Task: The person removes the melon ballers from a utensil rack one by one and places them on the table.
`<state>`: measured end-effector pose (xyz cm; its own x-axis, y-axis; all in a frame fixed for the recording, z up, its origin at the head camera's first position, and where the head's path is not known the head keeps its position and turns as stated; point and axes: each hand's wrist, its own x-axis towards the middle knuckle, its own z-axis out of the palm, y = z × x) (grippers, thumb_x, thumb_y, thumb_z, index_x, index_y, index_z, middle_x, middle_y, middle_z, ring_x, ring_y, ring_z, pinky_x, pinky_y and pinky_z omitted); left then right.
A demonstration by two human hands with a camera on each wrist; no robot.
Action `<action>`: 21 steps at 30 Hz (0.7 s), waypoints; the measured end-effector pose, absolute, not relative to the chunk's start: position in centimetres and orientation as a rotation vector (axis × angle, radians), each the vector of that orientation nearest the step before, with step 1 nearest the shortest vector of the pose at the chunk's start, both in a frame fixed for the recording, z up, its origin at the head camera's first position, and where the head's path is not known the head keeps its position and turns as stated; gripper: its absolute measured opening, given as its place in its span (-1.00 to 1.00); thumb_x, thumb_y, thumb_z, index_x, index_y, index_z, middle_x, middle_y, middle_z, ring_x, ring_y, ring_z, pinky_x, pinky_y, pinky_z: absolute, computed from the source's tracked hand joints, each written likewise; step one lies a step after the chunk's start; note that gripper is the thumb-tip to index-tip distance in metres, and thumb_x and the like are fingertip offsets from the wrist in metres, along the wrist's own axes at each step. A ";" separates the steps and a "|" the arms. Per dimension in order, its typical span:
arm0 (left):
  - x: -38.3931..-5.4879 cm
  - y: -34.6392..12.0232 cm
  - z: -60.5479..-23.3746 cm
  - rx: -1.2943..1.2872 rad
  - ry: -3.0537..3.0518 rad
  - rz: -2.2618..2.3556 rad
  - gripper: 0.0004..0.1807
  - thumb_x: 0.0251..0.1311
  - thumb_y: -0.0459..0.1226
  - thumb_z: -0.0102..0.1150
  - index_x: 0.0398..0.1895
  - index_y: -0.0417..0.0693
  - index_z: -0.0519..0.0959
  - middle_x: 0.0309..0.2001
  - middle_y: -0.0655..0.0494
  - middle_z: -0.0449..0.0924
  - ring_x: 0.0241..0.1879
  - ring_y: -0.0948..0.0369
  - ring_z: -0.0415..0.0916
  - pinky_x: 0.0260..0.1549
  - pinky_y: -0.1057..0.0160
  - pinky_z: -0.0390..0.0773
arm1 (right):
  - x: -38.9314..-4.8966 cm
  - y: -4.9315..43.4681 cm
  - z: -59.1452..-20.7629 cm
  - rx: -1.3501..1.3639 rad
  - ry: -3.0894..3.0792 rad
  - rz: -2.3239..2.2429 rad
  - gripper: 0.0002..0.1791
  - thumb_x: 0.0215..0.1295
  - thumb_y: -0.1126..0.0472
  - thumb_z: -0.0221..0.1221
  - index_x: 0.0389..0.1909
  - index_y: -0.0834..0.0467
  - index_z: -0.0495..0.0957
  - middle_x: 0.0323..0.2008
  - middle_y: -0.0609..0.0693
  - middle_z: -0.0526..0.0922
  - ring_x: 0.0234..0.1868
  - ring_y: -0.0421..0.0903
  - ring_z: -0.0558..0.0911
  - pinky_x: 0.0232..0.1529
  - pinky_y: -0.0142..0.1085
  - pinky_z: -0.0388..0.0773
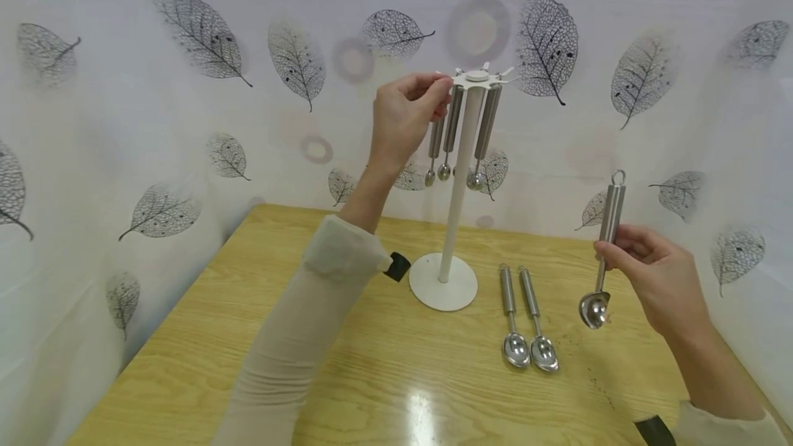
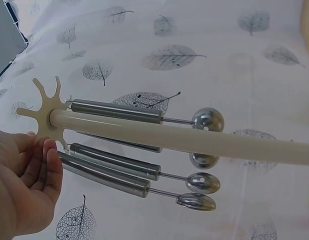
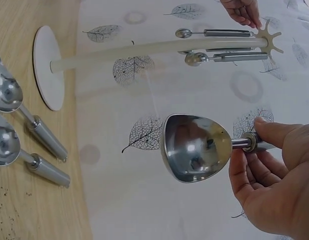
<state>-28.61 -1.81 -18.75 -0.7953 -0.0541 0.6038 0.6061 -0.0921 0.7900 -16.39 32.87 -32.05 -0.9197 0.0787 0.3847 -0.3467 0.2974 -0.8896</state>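
Observation:
A white utensil stand (image 1: 463, 177) with a hooked top (image 2: 46, 120) rises from a round base (image 1: 434, 289). My left hand (image 1: 399, 119) pinches the edge of that top with thumb and fingers. Several metal scoops (image 2: 114, 158) of differing bowl sizes hang from its hooks, beside the left hand's fingers. Over the table's right side, my right hand (image 1: 665, 281) grips an ice cream scoop (image 3: 197, 147) around the lower handle. The scoop is held upright, ring end up and bowl down, apart from the stand.
Two more metal scoops (image 1: 515, 349) lie side by side on the wooden table (image 1: 347, 363), right of the base. Dark specks (image 1: 599, 385) dot the wood near them. A leaf-patterned curtain (image 1: 124, 88) hangs behind and at both sides.

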 end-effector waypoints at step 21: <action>-28.7 -1.9 -18.8 -0.587 -1.734 -1.981 -0.84 0.43 -0.43 0.33 -0.09 -0.43 0.72 -0.35 -0.15 0.73 -0.46 0.20 0.62 -0.32 0.31 0.72 | -16.7 36.1 -37.0 0.192 -2.287 1.799 -0.79 0.47 0.38 0.31 -0.01 0.03 0.70 -0.29 0.00 0.73 -0.32 -0.21 0.71 -0.24 -0.49 0.64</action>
<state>-28.66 -1.87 -18.76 -0.8130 -0.0495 0.5801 0.5816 -0.1163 0.8051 -16.66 36.08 -37.00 -0.9661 0.0362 0.2558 -0.2401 0.2397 -0.9407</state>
